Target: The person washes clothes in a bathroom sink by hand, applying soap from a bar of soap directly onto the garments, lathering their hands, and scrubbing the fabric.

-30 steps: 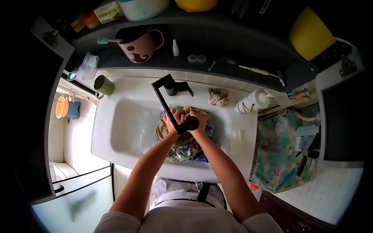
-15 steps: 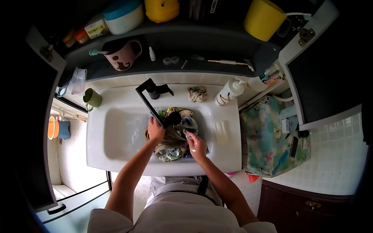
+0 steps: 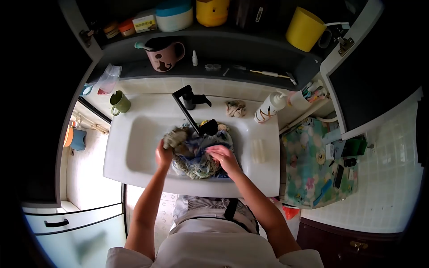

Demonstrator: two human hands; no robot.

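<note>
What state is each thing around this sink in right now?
Left hand: closed on a cloth
Beige cloth: bunched up, held
Right hand: fingers loosely open at the laundry
Laundry: heaped in the sink
Black faucet: spout over the laundry, no stream visible
Rag: crumpled on the sink
Green mug: upright
Pump bottle: upright
Cabinet doors: open

Sink (image 3: 149, 147): smooth, glossy white.
Clothes in sink (image 3: 199, 156): crumpled cloth.
Faucet above sink (image 3: 188, 114): matt black.
</note>
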